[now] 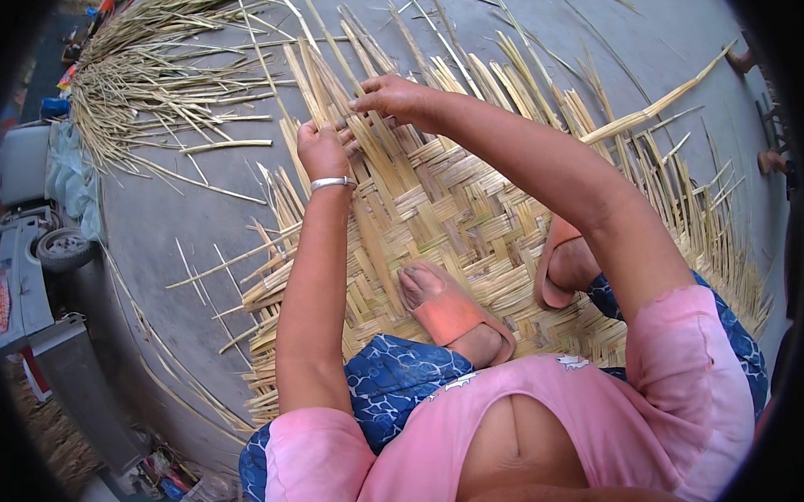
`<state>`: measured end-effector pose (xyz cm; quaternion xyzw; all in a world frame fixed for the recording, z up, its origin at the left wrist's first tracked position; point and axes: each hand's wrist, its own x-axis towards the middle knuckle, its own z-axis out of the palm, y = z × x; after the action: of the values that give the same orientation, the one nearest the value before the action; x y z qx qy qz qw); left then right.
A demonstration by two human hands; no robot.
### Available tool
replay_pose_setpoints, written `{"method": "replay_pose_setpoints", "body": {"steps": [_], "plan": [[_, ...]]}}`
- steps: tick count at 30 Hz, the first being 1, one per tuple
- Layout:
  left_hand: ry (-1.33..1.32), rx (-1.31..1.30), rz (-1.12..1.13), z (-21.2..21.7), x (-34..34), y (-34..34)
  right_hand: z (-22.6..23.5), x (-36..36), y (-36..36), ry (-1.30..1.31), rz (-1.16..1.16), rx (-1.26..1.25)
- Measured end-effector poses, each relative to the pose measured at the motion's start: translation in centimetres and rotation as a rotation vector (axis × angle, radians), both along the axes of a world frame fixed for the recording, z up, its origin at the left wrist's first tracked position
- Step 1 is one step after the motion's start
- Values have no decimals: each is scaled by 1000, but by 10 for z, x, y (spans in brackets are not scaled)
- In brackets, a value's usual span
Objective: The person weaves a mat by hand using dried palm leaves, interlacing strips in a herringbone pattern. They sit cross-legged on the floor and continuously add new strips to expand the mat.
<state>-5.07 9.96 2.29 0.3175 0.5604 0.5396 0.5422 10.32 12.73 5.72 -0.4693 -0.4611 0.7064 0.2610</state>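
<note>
A woven mat of split reed strips lies on the grey ground, its unwoven ends fanning out along the far, left and right sides. At its far left edge, my left hand, a silver bangle on its wrist, is closed round flat reed strips. Just right of it and slightly farther off, my right hand reaches across with thumb and fingers pinched on strips at the same edge. Between the hands the strips cross, and some fingertips are hidden behind them.
My coral sandals rest on the mat. A large bundle of loose reed strips is spread at the far left. Single strips lie about the ground. A grey vehicle with a small wheel stands at the left. A longer strip juts out far right.
</note>
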Motion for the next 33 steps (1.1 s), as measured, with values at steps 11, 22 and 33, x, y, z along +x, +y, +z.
{"method": "replay_pose_setpoints", "body": {"steps": [11, 22, 33], "plan": [[12, -24, -22, 15, -25, 0, 2, 4, 0, 123, -58, -9], [-143, -147, -778, 30, -21, 32, 30, 18, -1, -95, 120, 273], [-98, -144, -710, 17, -21, 29, -24, 57, 3, -826, 84, 572]]}}
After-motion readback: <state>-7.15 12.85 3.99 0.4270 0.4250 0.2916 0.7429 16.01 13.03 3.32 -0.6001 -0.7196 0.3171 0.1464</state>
